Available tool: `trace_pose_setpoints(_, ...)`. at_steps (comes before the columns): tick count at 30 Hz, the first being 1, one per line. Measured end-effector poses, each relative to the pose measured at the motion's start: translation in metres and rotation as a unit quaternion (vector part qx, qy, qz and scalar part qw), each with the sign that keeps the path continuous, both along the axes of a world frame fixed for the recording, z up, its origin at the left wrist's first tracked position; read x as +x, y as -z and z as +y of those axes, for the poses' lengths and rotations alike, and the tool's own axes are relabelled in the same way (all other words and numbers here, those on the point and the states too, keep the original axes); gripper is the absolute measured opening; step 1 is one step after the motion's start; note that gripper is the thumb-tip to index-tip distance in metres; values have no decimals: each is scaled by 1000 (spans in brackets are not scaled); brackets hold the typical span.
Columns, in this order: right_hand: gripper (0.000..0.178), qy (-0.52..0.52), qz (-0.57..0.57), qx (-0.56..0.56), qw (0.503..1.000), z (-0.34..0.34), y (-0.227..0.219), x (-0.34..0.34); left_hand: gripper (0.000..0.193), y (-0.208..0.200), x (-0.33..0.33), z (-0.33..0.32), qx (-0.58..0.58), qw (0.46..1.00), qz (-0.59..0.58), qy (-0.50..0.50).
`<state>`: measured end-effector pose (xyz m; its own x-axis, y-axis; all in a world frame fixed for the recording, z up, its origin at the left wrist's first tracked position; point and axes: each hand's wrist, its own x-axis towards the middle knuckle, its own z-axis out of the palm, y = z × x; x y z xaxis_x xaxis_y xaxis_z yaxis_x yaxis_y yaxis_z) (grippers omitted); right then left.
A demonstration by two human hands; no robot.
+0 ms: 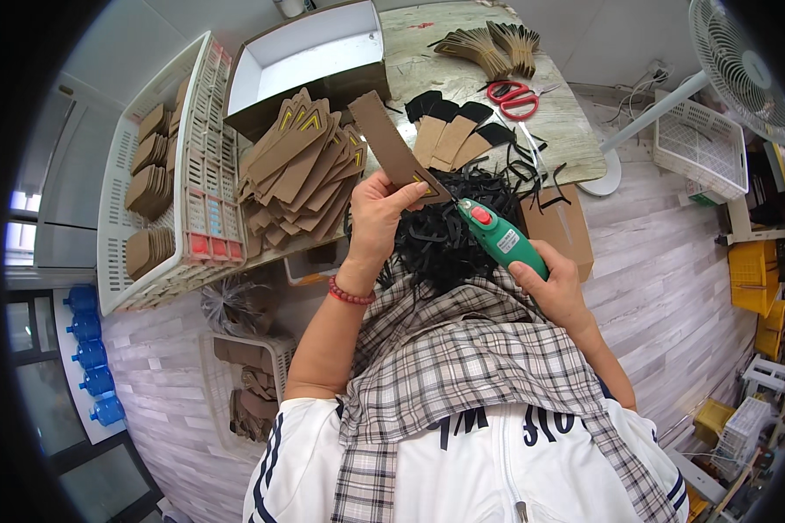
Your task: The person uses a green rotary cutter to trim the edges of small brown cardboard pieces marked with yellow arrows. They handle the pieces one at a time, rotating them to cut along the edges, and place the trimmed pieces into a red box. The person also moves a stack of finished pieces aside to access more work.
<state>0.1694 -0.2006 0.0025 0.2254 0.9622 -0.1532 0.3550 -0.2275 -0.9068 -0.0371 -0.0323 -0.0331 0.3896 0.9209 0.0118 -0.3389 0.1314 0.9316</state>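
Pinched between thumb and fingers of my left hand (377,216) is a long brown strip (378,131) with a yellow angled mark near its lower end. My right hand (556,281) wraps round a green handheld electric cutter (490,234) with a red button. The cutter's tip meets or nearly meets the strip's lower corner; whether it touches, I cannot tell. Under both hands, a tangled heap of thin black trimmings (440,240) spreads over the table edge and my checked apron (462,366). Left of the strip, many similar brown pieces (301,166) with yellow marks lie in a loose pile.
Tan pieces with black ends (452,138), red-handled scissors (516,106) and fanned brown bundles (488,50) lie on the table (563,113). An open box (310,48) stands behind the pile. A white crate (205,166) holds stacked pieces at left; a fan (741,65) stands at right.
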Motion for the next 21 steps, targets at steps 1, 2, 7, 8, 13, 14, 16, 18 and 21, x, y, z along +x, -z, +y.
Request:
trace_pose_setpoints(1, 37, -2, -2, 0, 1000, 0, 0, 0, 11, 0, 0, 0, -3, 1000, 0, 1)
trace_pose_setpoints(2, 38, -2, -1, 0, 1000, 0, 0, 0, 11, 0, 0, 0, -3, 1000, 1, 3)
trace_pose_setpoints(7, 38, -5, 3, 4, 1000, -1, 2, 1, 10, 0, 0, -2, -14, 1000, 7, 12)
trace_pose_setpoints(8, 39, -6, 5, 4, 1000, -1, 2, 1, 10, 0, 1, -3, -16, 1000, 9, 14)
trace_pose_setpoints(13, 39, -6, 15, 2, 1000, 0, 2, 1, 9, 3, 2, -6, -28, 999, 17, 31)
trace_pose_setpoints(14, 39, -6, 14, 2, 1000, 0, 3, 1, 9, 4, 2, -7, -29, 999, 15, 38)
trace_pose_setpoints(16, 39, -6, 13, 3, 1000, 0, 3, 1, 9, 5, 4, -9, -33, 998, 16, 43)
trace_pose_setpoints(18, 37, -2, 15, -2, 1000, 2, 1, 0, 9, 5, 5, -11, -37, 998, 18, 47)
trace_pose_setpoints(21, 36, 2, 21, 2, 1000, 4, 0, -2, 8, 3, 7, -15, -46, 997, 25, 58)
